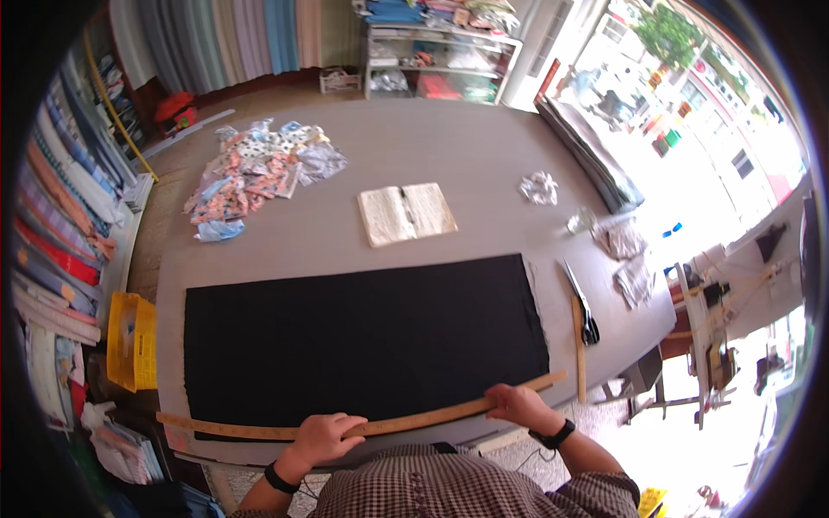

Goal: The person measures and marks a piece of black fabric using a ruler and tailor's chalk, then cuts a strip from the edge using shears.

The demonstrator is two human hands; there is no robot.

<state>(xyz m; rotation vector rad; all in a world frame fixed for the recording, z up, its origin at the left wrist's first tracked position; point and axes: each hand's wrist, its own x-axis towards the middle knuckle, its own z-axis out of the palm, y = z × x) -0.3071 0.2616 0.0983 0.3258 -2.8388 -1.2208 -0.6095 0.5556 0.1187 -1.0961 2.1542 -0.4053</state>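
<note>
A folded or flat piece of black cloth is spread near the front of the large table. Along its near edge runs a long wooden ruler, which reaches past the cloth on both sides. My left hand grips the ruler left of its middle, fingers over the top and thumb on the near side. Closer to the ruler's right end, my right hand holds it between thumb and fingers. Parts of the ruler are hidden under both hands.
On the grey table lie an open notebook, patterned fabric scraps, scissors, a shorter wooden ruler and a glass jar. A yellow crate stands left; a sewing machine appears to be at right.
</note>
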